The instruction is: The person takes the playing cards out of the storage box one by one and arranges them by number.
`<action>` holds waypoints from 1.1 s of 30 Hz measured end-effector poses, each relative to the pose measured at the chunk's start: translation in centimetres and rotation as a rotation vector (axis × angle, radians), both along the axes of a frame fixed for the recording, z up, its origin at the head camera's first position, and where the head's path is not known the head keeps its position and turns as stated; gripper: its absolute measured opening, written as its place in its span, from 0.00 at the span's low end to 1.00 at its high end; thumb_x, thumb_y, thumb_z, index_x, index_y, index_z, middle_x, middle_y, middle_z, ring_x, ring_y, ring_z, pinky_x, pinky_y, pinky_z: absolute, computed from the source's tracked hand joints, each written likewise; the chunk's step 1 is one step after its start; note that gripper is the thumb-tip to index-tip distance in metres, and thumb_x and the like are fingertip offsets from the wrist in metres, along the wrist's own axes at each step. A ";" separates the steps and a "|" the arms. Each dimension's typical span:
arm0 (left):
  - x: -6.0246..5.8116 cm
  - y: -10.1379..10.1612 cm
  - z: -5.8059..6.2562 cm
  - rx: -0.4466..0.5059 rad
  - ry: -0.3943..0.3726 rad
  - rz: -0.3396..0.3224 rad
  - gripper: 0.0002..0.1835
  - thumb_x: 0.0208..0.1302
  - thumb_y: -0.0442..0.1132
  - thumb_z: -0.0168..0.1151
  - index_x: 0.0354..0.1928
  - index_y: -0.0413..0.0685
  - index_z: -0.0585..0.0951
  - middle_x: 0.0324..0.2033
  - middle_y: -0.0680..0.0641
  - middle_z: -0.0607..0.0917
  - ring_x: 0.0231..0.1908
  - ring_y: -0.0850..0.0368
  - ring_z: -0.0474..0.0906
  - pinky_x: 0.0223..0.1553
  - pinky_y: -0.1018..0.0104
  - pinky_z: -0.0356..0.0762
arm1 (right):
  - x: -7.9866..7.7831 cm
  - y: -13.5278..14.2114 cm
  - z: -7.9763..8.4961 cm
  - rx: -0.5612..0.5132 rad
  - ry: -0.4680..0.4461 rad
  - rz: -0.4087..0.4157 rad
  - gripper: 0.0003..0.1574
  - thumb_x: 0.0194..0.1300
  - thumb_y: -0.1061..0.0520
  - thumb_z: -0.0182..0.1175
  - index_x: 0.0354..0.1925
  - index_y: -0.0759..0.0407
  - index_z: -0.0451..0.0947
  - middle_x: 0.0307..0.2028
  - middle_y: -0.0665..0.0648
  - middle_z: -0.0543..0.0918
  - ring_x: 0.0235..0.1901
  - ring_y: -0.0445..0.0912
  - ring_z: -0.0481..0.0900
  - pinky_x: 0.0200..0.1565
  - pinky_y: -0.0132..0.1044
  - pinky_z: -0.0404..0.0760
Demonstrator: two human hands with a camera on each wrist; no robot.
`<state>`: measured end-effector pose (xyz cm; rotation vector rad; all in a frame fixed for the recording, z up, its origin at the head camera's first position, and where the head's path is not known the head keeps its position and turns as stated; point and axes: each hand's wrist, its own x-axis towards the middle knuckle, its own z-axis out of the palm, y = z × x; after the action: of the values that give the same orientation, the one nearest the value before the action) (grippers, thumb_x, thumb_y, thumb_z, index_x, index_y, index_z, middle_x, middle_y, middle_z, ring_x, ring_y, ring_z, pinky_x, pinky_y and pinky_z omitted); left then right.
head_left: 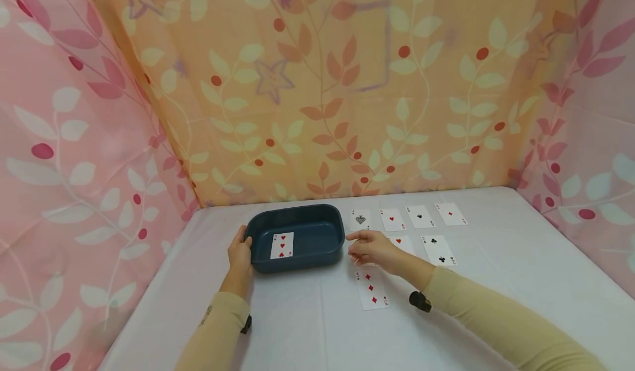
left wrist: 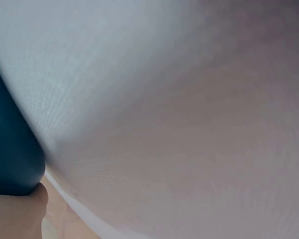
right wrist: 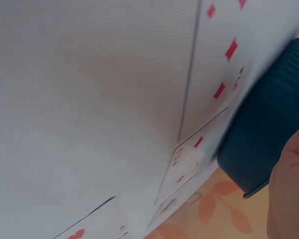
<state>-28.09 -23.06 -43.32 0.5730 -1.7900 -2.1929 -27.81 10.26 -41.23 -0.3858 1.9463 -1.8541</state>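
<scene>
A dark blue tray (head_left: 297, 262) stands on the table, with a three of hearts (head_left: 282, 245) lying face up inside it. My left hand (head_left: 240, 252) grips the tray's left end, thumb at the rim; the left wrist view catches the tray's side (left wrist: 10, 134) and part of that hand (left wrist: 15, 214). Just off the tray's right end, my right hand (head_left: 377, 251) has loosely bent fingers and holds nothing. A three of diamonds (head_left: 372, 290) lies below it, and a card with two diamonds (right wrist: 184, 159) shows in the right wrist view. The hand partly covers a two of hearts (head_left: 403, 243).
Along the back of the white table lie an ace of spades (head_left: 360, 220), an ace of hearts (head_left: 392, 220), an ace of clubs (head_left: 419, 216) and an ace of diamonds (head_left: 450, 214). A two of clubs (head_left: 439, 251) lies right of my right hand. Patterned cloth (head_left: 317, 112) hangs behind.
</scene>
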 end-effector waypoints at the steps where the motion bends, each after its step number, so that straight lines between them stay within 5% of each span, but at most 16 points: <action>1: 0.0 0.0 0.0 0.000 0.001 -0.002 0.27 0.76 0.30 0.37 0.75 0.43 0.53 0.75 0.46 0.53 0.74 0.53 0.41 0.72 0.60 0.40 | 0.0 -0.2 0.0 -0.007 0.002 -0.001 0.27 0.69 0.65 0.55 0.61 0.78 0.64 0.32 0.58 0.82 0.29 0.44 0.78 0.36 0.33 0.83; 16: 0.1 0.1 0.2 0.003 0.009 0.005 0.27 0.76 0.29 0.37 0.75 0.43 0.53 0.74 0.46 0.53 0.74 0.53 0.42 0.72 0.61 0.40 | -0.3 -3.1 0.6 -0.110 0.027 -0.018 0.23 0.69 0.67 0.52 0.59 0.77 0.65 0.31 0.54 0.81 0.31 0.43 0.80 0.38 0.34 0.83; 33: 0.0 0.1 0.1 0.001 0.004 0.006 0.28 0.76 0.29 0.37 0.75 0.43 0.53 0.74 0.46 0.53 0.74 0.53 0.42 0.72 0.61 0.41 | -0.7 -7.5 1.2 -0.157 0.025 -0.081 0.23 0.68 0.68 0.54 0.59 0.76 0.66 0.38 0.64 0.83 0.31 0.43 0.83 0.43 0.39 0.84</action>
<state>-28.11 -22.99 -43.22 0.5729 -1.7829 -2.1903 -28.51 2.75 -40.01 -0.3846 1.8632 -2.0706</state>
